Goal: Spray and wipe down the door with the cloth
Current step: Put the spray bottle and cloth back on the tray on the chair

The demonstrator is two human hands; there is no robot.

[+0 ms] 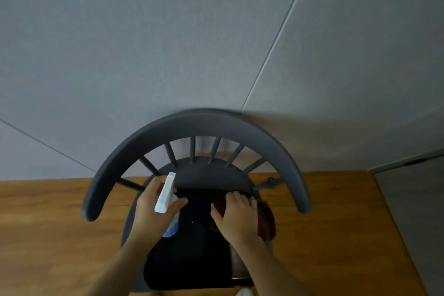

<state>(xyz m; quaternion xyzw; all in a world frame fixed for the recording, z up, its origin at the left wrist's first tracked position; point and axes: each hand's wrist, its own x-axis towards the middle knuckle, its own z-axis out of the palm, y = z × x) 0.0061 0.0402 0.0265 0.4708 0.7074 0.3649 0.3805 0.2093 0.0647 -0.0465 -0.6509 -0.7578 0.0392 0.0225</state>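
My left hand (153,209) is wrapped around a spray bottle (166,196) with a white trigger head and a clear body showing blue at the base, held over the chair seat. My right hand (236,216) rests on a dark reddish-brown cloth (266,221) and grips it, at the right side of a black tray (192,259) lying on the seat. A grey panel (413,211) at the far right edge may be the door; I cannot tell for sure.
A dark grey chair with a curved spindle backrest (199,122) stands against a grey wall (168,43). Wooden flooring (48,223) spreads to both sides of the chair.
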